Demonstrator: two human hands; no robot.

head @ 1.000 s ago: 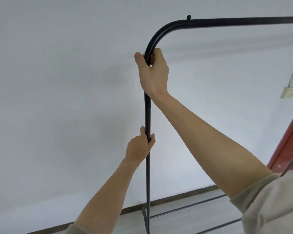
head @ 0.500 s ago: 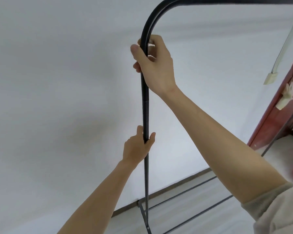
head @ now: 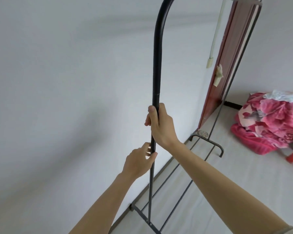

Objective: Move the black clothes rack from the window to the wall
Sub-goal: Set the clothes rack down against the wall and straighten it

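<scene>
A: How many things are there to count?

B: One black clothes rack [head: 156, 53], two hands, one white wall [head: 57, 81]. The rack's near upright runs from the top centre of the frame down to its foot at bottom centre, just beside the wall's baseboard. Its far upright stands at upper right, against the red door frame [head: 227, 65].

A: And the hands?

B: The right hand [head: 161, 125] sits mid-frame, fingers wrapped tight around the upright, thumb laid along the tube. The left hand [head: 139, 161] is just below it, and its fingers curl loosely round the same tube, with the thumb tip touching the pole.

A: Rails at the bottom?

B: Two thin rails cross the pale floor [head: 243, 183] between the two feet, running from bottom centre toward centre right.

A: Anything else around?

B: One heap of pink flowered bedding [head: 267, 122] at the right edge, well apart from the rack's far foot. One white cable duct drops down the wall to a small box beside the door frame. A crumpled pale scrap is stuck on the frame itself. A bit of something orange-red shows below the bedding; I cannot tell what.
</scene>
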